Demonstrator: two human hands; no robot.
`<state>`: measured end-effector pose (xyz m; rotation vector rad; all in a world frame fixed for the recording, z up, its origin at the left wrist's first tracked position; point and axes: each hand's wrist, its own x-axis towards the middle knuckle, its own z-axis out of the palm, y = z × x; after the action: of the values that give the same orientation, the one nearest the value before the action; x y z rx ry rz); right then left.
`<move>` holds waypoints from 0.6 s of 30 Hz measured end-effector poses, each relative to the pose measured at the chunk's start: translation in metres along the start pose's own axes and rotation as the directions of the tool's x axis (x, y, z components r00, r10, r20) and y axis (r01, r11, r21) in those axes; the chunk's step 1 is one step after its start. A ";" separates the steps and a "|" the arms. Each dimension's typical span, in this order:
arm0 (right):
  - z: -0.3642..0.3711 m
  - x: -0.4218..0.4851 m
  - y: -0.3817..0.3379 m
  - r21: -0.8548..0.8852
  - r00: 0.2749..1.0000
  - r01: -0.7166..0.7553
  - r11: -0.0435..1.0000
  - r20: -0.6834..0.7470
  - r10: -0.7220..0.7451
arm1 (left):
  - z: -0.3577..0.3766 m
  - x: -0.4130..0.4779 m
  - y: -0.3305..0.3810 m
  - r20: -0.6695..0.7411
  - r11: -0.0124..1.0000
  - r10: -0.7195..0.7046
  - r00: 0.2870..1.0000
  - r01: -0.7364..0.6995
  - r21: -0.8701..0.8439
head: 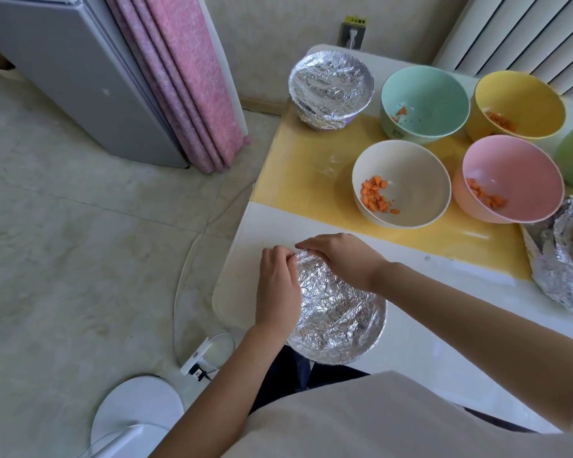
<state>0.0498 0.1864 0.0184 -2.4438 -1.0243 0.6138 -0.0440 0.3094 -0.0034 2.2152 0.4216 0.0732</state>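
The foil-covered bowl (pixel 339 322) sits at the near edge of the desk (pixel 272 226). The left hand (pixel 277 285) pinches the crinkled foil at the far-left rim with curled fingers. Just beside it, the right hand (pixel 341 259) curls over the far rim, gripping the foil. Farther back stand a cream bowl (pixel 411 173) and a pink bowl (pixel 516 173), both holding carrot pieces.

Floor (pixel 80 242): pale tiles, daylit. Wall (pixel 278 21): cream, patterned, with one socket (pixel 353 34) under a yellow label. Pink curtain (pixel 192 77), hanging beside a grey cabinet (pixel 63 71). White radiator (pixel 526 34), far right. White table (pixel 444 342) with a yellow mat (pixel 311 180). White cable (pixel 182 279) and power strip (pixel 197 358) on the floor.
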 end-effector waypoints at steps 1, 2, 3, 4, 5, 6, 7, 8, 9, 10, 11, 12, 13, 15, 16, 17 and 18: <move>-0.001 0.000 0.000 -0.002 1.000 -0.003 1.000 0.002 0.003 | 0.001 0.000 -0.001 -0.022 1.000 0.016 1.000 -0.015 0.020; -0.002 -0.001 0.000 -0.004 1.000 -0.005 1.000 0.008 0.005 | 0.002 0.001 -0.002 -0.039 0.999 0.026 0.999 -0.024 0.046; -0.003 0.000 0.000 -0.005 1.000 -0.005 1.000 0.016 0.005 | 0.004 0.001 -0.003 -0.056 0.997 0.036 0.998 -0.032 0.072; -0.003 0.000 0.000 -0.007 1.000 -0.001 1.000 0.026 0.002 | 0.005 0.002 -0.004 -0.074 0.995 0.048 0.996 -0.041 0.092; -0.004 0.001 0.000 -0.011 0.999 0.002 1.000 0.038 -0.002 | 0.006 0.003 -0.005 -0.090 0.993 0.058 0.994 -0.049 0.107; -0.004 0.002 0.000 -0.021 0.999 0.005 1.000 0.052 -0.004 | 0.007 0.003 -0.005 -0.102 0.992 0.066 0.993 -0.054 0.117; -0.004 0.003 0.000 -0.034 0.998 0.008 0.999 0.064 -0.006 | 0.007 0.004 -0.005 -0.110 0.991 0.072 0.991 -0.058 0.123; -0.003 0.003 -0.001 -0.047 0.998 0.009 0.999 0.067 -0.006 | 0.008 0.004 -0.006 -0.115 0.990 0.077 0.990 -0.062 0.128; -0.002 0.004 -0.001 -0.056 0.998 0.008 0.998 0.063 -0.004 | 0.008 0.004 -0.006 -0.120 0.989 0.081 0.989 -0.065 0.132; -0.001 0.004 -0.002 -0.067 0.998 0.004 0.998 0.055 -0.001 | 0.009 0.004 -0.006 -0.123 0.989 0.085 0.989 -0.068 0.135; 0.000 0.005 -0.002 -0.084 0.999 0.000 0.996 0.045 0.004 | 0.009 0.004 -0.006 -0.124 0.988 0.089 0.988 -0.072 0.135; 0.000 0.006 -0.002 -0.105 0.999 -0.006 0.994 0.040 0.010 | 0.009 0.004 -0.006 -0.124 0.988 0.093 0.988 -0.077 0.133; 0.001 0.006 -0.002 -0.127 0.999 -0.011 0.992 0.041 0.016 | 0.009 0.004 -0.006 -0.123 0.988 0.098 0.988 -0.082 0.129; 0.000 0.008 -0.003 -0.168 0.998 -0.024 0.985 0.057 0.034 | 0.009 0.006 -0.007 -0.118 0.988 0.108 0.987 -0.093 0.123; 0.000 0.008 -0.003 -0.183 0.997 -0.026 0.983 0.071 0.040 | 0.009 0.006 -0.007 -0.115 0.987 0.113 0.987 -0.099 0.125; -0.001 0.009 -0.004 -0.188 0.995 -0.021 0.982 0.088 0.038 | 0.009 0.007 -0.008 -0.111 0.987 0.118 0.987 -0.104 0.126; -0.002 0.009 -0.005 -0.184 0.994 -0.009 0.983 0.106 0.029 | 0.009 0.008 -0.008 -0.109 0.986 0.124 0.986 -0.111 0.125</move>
<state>0.0536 0.1956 0.0204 -2.6062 -1.1472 0.6925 -0.0375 0.3101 -0.0157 2.3603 0.3666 0.2478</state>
